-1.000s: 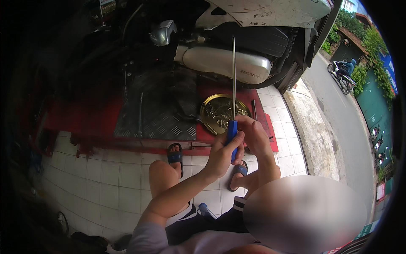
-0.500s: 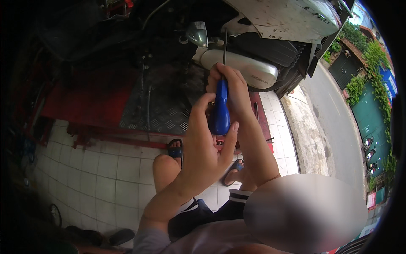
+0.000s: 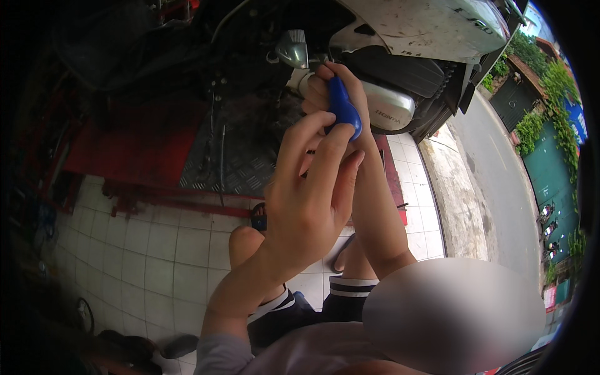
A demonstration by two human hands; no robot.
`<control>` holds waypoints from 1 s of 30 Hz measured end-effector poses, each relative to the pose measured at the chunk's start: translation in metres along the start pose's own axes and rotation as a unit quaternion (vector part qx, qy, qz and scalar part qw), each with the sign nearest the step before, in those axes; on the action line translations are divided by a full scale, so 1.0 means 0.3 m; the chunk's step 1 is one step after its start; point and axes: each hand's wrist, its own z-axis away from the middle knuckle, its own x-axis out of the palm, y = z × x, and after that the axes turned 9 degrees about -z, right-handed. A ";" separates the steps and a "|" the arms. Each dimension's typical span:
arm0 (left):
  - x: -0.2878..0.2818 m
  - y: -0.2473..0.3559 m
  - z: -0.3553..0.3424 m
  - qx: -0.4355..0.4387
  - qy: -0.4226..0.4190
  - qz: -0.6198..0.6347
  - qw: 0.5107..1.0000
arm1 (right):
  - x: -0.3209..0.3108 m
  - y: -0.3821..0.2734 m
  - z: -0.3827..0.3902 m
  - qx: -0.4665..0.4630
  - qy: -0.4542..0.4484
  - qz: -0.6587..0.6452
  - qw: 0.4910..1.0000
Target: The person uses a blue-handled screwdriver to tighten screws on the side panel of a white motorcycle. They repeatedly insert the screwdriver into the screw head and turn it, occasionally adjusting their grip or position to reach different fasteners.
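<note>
A screwdriver with a blue handle (image 3: 343,106) points away from me, toward the underside of the scooter's white body panel (image 3: 431,34). My right hand (image 3: 355,87) wraps round the front of the handle and hides most of the shaft. At the butt end, the fingertips of my left hand (image 3: 306,194) press on the handle, with the thumb apart from it. Whatever the screwdriver's tip meets is out of sight behind my right hand. Just left of it sits a clear turn-signal lamp (image 3: 292,49), and below the panel shows a silver engine cover (image 3: 390,107).
The scooter stands on a red lift platform (image 3: 134,144) with a dark tread plate (image 3: 240,169). White floor tiles (image 3: 159,250) lie under my bent legs. Dark shoes (image 3: 179,345) are at lower left. A road (image 3: 494,169) runs past on the right.
Both hands and the screwdriver have moved farther away, toward the scooter, and the handle now leans differently. My left fingers have shifted onto the handle's butt end.
</note>
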 end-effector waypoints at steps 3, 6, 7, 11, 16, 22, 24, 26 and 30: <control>0.019 -0.001 -0.014 -0.010 -0.001 -0.001 1.000 | -0.025 -0.008 -0.038 0.004 -0.011 -0.014 1.000; 0.037 -0.006 -0.025 -0.002 0.012 -0.009 1.000 | -0.027 -0.010 -0.050 0.012 0.002 -0.024 1.000; 0.045 -0.013 -0.030 0.006 0.019 -0.009 1.000 | -0.027 -0.011 -0.051 0.014 0.004 -0.026 1.000; 0.056 -0.017 -0.042 0.014 0.024 -0.003 1.000 | -0.026 -0.017 -0.045 0.017 0.008 -0.025 1.000; 0.061 -0.003 -0.049 0.007 0.018 0.002 1.000 | -0.024 -0.037 -0.043 0.025 0.012 -0.030 0.999; 0.065 -0.007 -0.044 0.009 0.016 -0.002 1.000 | 0.002 -0.040 -0.026 0.032 0.035 0.000 0.999; 0.062 -0.001 -0.042 -0.006 0.000 0.014 1.000 | 0.000 -0.042 -0.024 0.044 0.020 -0.007 0.999; 0.068 -0.003 -0.044 0.001 0.010 0.016 1.000 | 0.002 -0.042 -0.022 0.031 0.028 -0.007 0.999; 0.067 -0.011 -0.046 0.006 0.021 0.008 1.000 | -0.005 -0.034 -0.032 0.021 0.031 -0.010 0.999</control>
